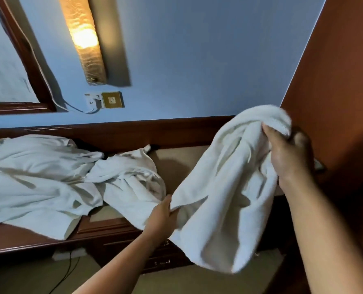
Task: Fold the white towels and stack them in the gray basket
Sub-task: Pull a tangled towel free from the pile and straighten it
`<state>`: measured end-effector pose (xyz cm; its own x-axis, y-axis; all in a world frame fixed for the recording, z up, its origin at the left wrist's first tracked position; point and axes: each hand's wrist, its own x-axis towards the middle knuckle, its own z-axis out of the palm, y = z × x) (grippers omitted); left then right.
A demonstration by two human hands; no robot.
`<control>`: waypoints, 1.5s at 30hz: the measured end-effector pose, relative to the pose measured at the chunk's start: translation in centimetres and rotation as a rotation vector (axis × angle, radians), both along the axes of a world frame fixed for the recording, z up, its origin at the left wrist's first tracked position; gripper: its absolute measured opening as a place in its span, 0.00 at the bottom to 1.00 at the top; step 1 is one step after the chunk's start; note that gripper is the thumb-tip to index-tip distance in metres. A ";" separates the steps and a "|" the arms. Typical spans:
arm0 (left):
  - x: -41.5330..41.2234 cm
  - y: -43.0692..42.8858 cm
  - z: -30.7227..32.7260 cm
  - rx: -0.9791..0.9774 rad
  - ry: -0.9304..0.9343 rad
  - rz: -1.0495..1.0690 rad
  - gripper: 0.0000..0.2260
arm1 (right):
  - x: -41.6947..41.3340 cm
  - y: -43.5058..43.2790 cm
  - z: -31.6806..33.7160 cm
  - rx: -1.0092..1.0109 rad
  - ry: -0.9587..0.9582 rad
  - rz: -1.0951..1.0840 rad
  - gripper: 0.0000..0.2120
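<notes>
A white towel (pixel 223 187) hangs bunched in the air above the right end of a wooden desk (pixel 112 228). My right hand (pixel 286 153) grips its upper end near the orange wall. My left hand (pixel 161 217) pinches a lower left edge of the same towel. More white towels lie crumpled on the desk: a large spread one (pixel 34 179) at the left and a smaller heap (pixel 131 179) in the middle. No gray basket is in view.
The desk has a beige inlaid top (pixel 176 162) and drawers (pixel 161 262) under its front edge. A lit wall lamp (pixel 85 39), a socket plate (pixel 111 100) with a white cable and a framed mirror (pixel 17 60) are on the blue wall behind.
</notes>
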<state>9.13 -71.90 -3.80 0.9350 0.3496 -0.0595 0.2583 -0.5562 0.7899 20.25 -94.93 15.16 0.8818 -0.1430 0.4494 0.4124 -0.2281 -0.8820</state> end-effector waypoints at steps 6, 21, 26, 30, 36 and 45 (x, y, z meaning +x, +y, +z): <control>-0.2 -1.6 14.8 -0.755 -0.417 0.140 0.12 | 0.4 1.3 -3.5 -0.370 0.155 0.204 0.12; -3.0 0.6 7.0 -0.327 -0.176 0.187 0.09 | -3.0 1.4 -8.4 -0.643 0.394 0.412 0.13; -3.5 -1.2 6.1 -0.630 -0.214 0.074 0.09 | -6.2 2.9 -12.2 -0.737 0.561 0.633 0.31; -3.2 -1.6 4.9 -0.704 -0.246 -0.038 0.11 | -7.3 4.6 -14.6 -0.732 0.610 0.658 0.26; -0.7 0.8 3.5 -0.860 -0.171 -0.120 0.15 | -5.7 8.6 -17.1 -0.845 0.703 0.664 0.31; 12.8 17.4 -1.0 -0.048 0.136 -0.017 0.21 | 10.4 15.8 -18.6 -0.715 0.573 0.089 0.23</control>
<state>21.90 -54.54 -4.84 0.9228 0.3278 -0.2026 0.3560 -0.5240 0.7738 30.69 -79.12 -3.41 0.9914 0.0796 -0.1043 -0.0019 -0.7862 -0.6180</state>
